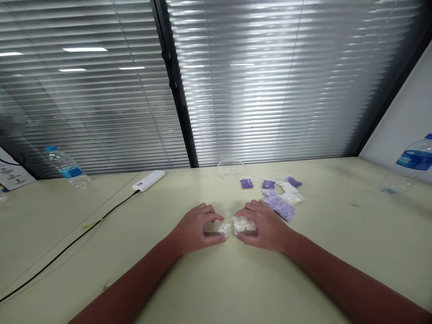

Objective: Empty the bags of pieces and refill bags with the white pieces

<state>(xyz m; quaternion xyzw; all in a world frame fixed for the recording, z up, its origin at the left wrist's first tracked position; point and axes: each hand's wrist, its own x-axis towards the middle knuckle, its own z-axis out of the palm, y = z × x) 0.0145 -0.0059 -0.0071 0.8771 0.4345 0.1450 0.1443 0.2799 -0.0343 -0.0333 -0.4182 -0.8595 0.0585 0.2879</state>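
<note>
My right hand (263,225) rests on the table with its fingers and thumb around a clear plastic bag of white pieces (245,225). Facing it, my left hand (199,227) is curved, thumb and fingertips apart, with nothing between them. Just off its fingertips lies a small pile of loose white pieces (224,229), close to the bag's left side. Beyond my right hand is a larger bag of light purple pieces (279,206), partly behind my fingers. A bag with white content (290,194) lies against it.
Small dark purple packets (246,183) lie behind the hands, near a clear round container (230,168). A white device (148,180) with a black cable (72,243) is at left. Plastic bottles stand at the left (69,167) and right (410,159). Window blinds (263,90) border the table's back.
</note>
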